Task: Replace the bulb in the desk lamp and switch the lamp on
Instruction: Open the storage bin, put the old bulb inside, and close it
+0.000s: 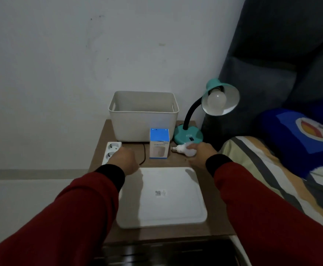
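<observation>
- Dimness fills the room; the teal lamp [188,134] stands unlit at the back right of the bench [214,212], a bulb [216,98] seated in its shade, which tilts toward the person.
- A second bulb [183,149] lies on its side in front of the lamp base, screw end pointing left at the blue box [159,144] just beside it.
- The right hand [200,153] is on this loose bulb, fingers [192,146] wrapped over its round end; I cannot tell how firm the hold is.
- The left hand [124,160] hovers by the white power strip [111,151], curled loosely; whether it holds the black cord [143,152] I cannot tell.
- A white bin [143,116] stands behind the box, and a white tray [162,196] lies nearest the person.
- Risks, as I judge them: the loose bulb is round and smooth, so a light grip could let it roll off toward the bed [272,169] or drop.
- In this gloom the used and fresh bulbs could be mixed up.
- The lamp looks top-heavy; twisting a bulb without steadying the base may tip it.
</observation>
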{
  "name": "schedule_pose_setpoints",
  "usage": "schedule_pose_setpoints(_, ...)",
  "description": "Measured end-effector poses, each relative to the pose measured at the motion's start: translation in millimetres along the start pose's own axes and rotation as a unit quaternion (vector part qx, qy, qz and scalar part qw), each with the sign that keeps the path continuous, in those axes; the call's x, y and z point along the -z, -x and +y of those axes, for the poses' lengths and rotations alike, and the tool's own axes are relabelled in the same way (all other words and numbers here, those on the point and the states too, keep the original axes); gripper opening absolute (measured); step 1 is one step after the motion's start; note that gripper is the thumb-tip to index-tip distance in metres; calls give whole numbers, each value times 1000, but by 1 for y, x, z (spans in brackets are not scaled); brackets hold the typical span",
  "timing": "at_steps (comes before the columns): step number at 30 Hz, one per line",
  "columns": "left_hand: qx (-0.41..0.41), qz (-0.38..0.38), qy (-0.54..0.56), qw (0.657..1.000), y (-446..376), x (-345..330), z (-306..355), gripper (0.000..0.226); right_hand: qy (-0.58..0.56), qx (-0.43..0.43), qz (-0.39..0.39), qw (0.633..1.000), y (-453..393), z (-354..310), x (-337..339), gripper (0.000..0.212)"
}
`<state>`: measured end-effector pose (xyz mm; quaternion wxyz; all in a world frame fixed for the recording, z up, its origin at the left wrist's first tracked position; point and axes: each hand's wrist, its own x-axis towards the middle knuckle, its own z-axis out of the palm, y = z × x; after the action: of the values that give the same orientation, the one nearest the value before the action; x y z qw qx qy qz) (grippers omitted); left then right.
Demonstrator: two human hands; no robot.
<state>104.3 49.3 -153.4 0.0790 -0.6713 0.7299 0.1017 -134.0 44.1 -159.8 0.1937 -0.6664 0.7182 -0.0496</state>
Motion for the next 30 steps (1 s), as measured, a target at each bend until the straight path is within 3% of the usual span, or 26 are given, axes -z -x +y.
schedule_pose_setpoints(4, -5, -14, -17, 1000, -28, 6, 3, 41, -94, 8, 50, 994, -33, 3, -7, 70)
schedule_pose_setpoints(9, 25, -52, 10, 998, -55, 1, 1, 41, -143, -20, 50, 988, -56, 15, -31, 82)
schedule_pose_setpoints(21, 56, -72, 53, 994, -60, 3, -4, 46, -258, -61, 79, 961, -52, 19, -23, 69)
schedule_pose_setpoints(30, -3, 2, 18, 1000, -51, 92, -5, 50, -260, 0, 115, 959, -24, -20, 64, 62)
